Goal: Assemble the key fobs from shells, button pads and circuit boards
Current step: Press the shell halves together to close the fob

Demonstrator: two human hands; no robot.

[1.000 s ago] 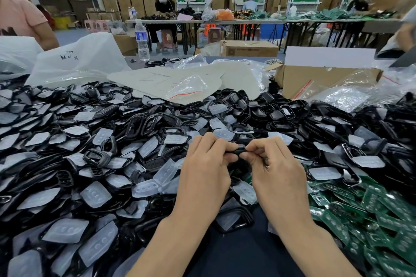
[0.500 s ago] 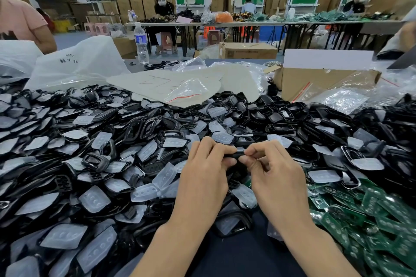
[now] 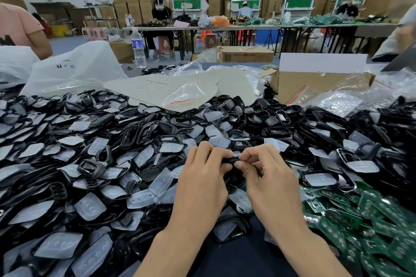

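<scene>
two hands meet just above the centre of the view: the left hand and the right hand each pinch one end of a small black fob shell between thumb and curled fingers, probably to press its parts together evenly. little of it shows, only a dark, narrow edge; whether pad and board sit inside i cannot tell. stock lies within reach: translucent button pads at eight o'clock, black shells at one o'clock, green circuit boards at four o'clock.
</scene>
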